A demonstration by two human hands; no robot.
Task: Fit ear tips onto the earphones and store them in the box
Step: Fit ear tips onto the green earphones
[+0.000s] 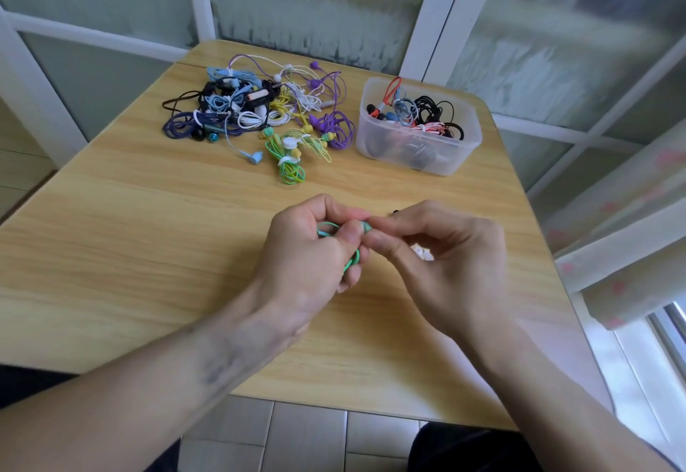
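Nearest, both forearms reach in over the front edge of the pale wood-grain laminate table (148,249), and the two hands meet just above its middle. The left hand (308,249) is curled round a coiled mint-green wired earphone (352,258), thumb and forefinger pinching the earbud end by its tip. The right hand (441,249) comes in from the other side, thumb and forefinger closed in a fine pinch at that same earbud end; whatever sits between those fingertips is too small to make out. Its other fingers are loosely bent, with small white pieces (423,252) showing beneath them.

Further back lies a tangled heap of coiled earphones in blue, purple, white, yellow and green (260,111). Right of it stands a clear plastic rectangular box (415,160) holding black, red and blue earphones. Behind the table are frosted glass panels in white frames (304,0).
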